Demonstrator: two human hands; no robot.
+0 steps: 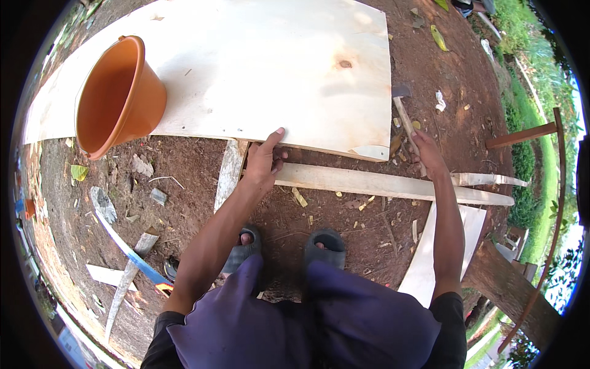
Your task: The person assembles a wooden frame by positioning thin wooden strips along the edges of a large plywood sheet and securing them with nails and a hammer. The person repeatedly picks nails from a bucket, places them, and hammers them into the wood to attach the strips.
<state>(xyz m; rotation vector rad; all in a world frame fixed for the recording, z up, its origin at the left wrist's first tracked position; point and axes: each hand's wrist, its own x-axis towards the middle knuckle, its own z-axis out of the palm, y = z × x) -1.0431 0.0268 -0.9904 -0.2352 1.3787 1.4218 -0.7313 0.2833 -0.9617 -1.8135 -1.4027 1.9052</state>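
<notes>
A large pale plywood sheet point(270, 67) with a dark knot lies in front of me. My left hand point(263, 161) is at its near edge, thumb on top and the other fingers curled below the edge, closed on it. Off the sheet's right corner, my right hand point(429, 154) is wrapped round the wooden handle of a hammer point(405, 114). The dark hammer head points away from me, beside the sheet's right edge. An orange bucket point(147, 98) stands tilted-looking on the left part of the sheet.
A long wooden pole point(356, 181) crosses under my right forearm. Nearby lie a narrow white board point(470, 224) and a weathered plank point(230, 172). A handsaw point(132, 252) rests on scrap wood at left. Wood chips litter the brown soil around my sandals point(332, 240). A log point(504, 286) is at right.
</notes>
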